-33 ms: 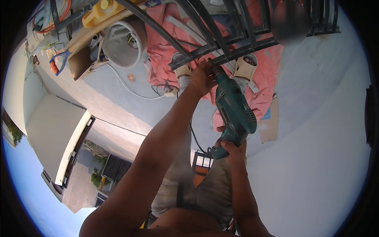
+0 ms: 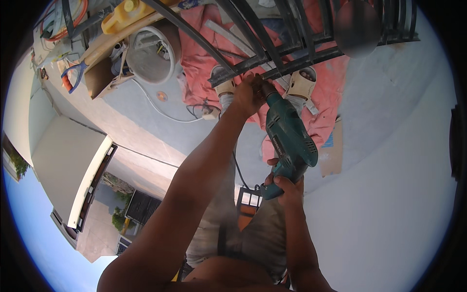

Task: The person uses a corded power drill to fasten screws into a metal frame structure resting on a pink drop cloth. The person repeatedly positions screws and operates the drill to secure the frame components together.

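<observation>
While gripping the pistol handle of a teal electric drill (image 2: pixel 290 141) from below, right hand (image 2: pixel 287 185) closed tight around the grip, forearm rising steeply from the lower edge, wrist straight; left arm stretched long and diagonal from lower left up to centre, left hand (image 2: pixel 249 93) wrapped about the front of the drill at the chuck, fingers curled shut, knuckles close under the rail.

Drill held near centre, between the two hands; long axis running from lower right up to upper left, nose pointed at the black metal railing (image 2: pixel 272 61), tip seemingly touching the lower bar, contact itself hidden by the left hand; black cord (image 2: pixel 239 170) hanging from below the handle.

Beyond the tool, two feet in pale sandals (image 2: pixel 301 85) standing on a pink cloth (image 2: pixel 204 58) spread over the grey floor (image 2: pixel 389 170); brown cardboard piece (image 2: pixel 332 153) lying just right of the drill; wide open floor on the right side; parapet edge and drop to a yard on the left, close beside the left arm.

Farther off at upper left, white bucket (image 2: pixel 151 53) next to a yellow jug (image 2: pixel 127 13), blue-handled pliers (image 2: pixel 73 73), white cable (image 2: pixel 160 109) trailing across the floor toward the cloth.
</observation>
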Demonstrator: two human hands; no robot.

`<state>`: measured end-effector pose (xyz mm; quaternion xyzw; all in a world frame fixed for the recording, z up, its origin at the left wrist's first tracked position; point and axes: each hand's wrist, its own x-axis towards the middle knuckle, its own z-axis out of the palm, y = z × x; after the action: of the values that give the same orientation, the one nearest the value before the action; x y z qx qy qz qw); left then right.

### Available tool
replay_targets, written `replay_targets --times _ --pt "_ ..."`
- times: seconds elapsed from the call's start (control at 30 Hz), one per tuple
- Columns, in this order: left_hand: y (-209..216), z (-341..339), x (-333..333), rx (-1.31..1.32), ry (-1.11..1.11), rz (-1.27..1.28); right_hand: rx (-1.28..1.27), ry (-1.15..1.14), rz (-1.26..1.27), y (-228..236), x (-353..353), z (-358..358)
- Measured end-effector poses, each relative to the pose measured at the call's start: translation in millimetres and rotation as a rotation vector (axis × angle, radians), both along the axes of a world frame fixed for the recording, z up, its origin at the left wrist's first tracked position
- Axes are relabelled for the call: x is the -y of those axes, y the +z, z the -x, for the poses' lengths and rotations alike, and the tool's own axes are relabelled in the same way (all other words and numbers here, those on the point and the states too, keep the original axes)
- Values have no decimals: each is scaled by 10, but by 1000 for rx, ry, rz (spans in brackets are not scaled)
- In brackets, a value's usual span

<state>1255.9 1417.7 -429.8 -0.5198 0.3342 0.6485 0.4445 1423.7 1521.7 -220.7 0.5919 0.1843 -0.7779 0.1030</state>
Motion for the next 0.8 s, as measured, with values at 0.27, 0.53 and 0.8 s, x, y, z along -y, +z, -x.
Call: replay_targets --times 0.27,0.53,0.8 --pt "-475 -38 193 39 26 -185 -91 -219 189 159 -269 -63" --pt "23 57 -36 -23 -358 -67 -75 -271 327 296 -867 -219" --pt "359 351 -163 -57 -817 -147 -47 -106 370 553 -1367 -284"
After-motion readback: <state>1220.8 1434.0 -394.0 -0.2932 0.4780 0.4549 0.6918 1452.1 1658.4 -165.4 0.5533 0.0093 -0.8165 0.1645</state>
